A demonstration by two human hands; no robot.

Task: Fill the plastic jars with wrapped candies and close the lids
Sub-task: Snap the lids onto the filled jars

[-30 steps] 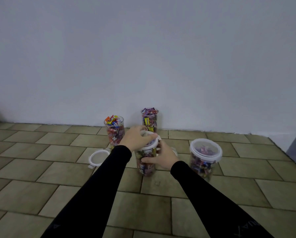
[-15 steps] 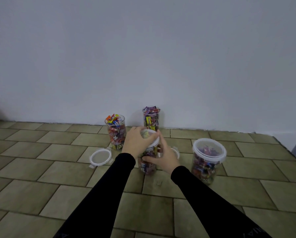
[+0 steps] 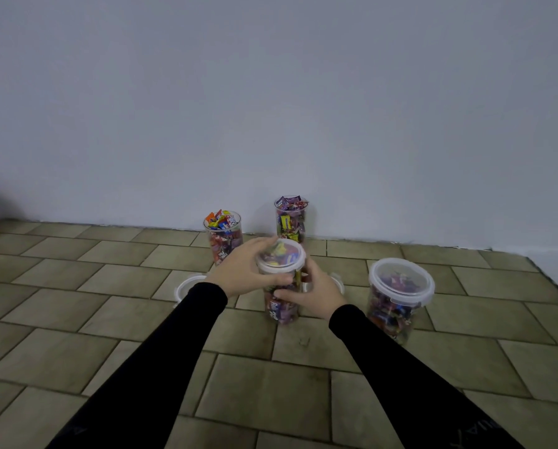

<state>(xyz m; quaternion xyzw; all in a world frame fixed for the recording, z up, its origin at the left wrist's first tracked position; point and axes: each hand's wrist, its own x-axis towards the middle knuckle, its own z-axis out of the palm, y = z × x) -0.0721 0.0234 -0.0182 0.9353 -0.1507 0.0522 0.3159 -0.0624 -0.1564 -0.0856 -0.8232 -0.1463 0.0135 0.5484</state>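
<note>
On a tiled floor (image 3: 76, 319) by a pale wall (image 3: 271, 92), two black-sleeved arms reach forward to a candy-filled jar (image 3: 280, 306). The left hand (image 3: 248, 270) curls round the side of its lid (image 3: 282, 256), thumb along the near rim; the right hand (image 3: 314, 291) wraps the jar's body, fingers clamped on it. A lidded jar (image 3: 397, 296) stands to the right. Two open jars (image 3: 223, 236) (image 3: 291, 218) stand near the wall. Loose lids (image 3: 186, 286) (image 3: 337, 280) lie partly hidden behind the hands.
</note>
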